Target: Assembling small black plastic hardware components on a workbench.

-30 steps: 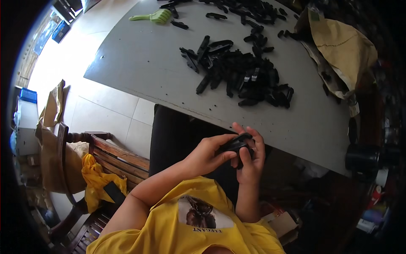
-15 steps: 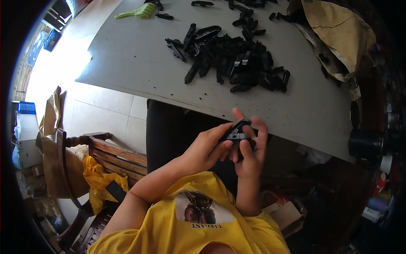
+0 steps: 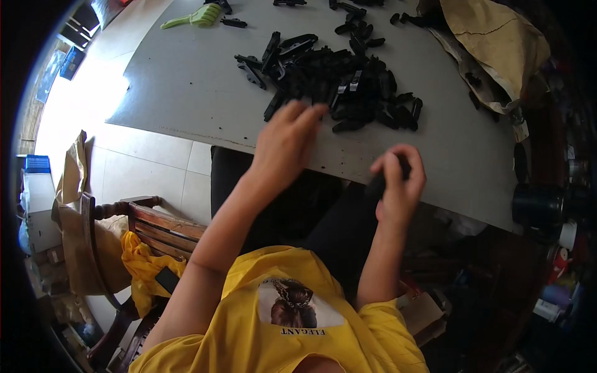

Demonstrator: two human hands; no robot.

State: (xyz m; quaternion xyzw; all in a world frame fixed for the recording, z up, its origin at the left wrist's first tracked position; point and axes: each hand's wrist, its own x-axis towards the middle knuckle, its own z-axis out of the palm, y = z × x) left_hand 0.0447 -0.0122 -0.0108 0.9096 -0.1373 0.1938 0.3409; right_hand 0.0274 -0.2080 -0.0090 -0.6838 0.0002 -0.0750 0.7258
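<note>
A heap of small black plastic parts (image 3: pixel 364 115) lies on the grey table; they look like clips, but their exact kind is unclear. My left hand (image 3: pixel 283 143) reaches over the table edge to the heap's near side, its fingers stretched out and a little blurred. Whether the fingertips touch a part cannot be made out. Over the table's front edge, my right hand (image 3: pixel 401 186) is closed around one black plastic part (image 3: pixel 377 185), mostly hidden by the fingers and palm.
A light green scoop-like brush (image 3: pixel 193 18) rests at the table's (image 3: pixel 180 93) far left. On the right is a brown paper bag (image 3: pixel 497 43), with a dark cylindrical container (image 3: pixel 538 205) nearer me. A wooden chair (image 3: pixel 165 227) with a yellow cloth (image 3: pixel 140 273) stands at left.
Both hands were together on a black part in front of me. They have parted: my left hand went forward to the heap, my right moved right, keeping a black part.
</note>
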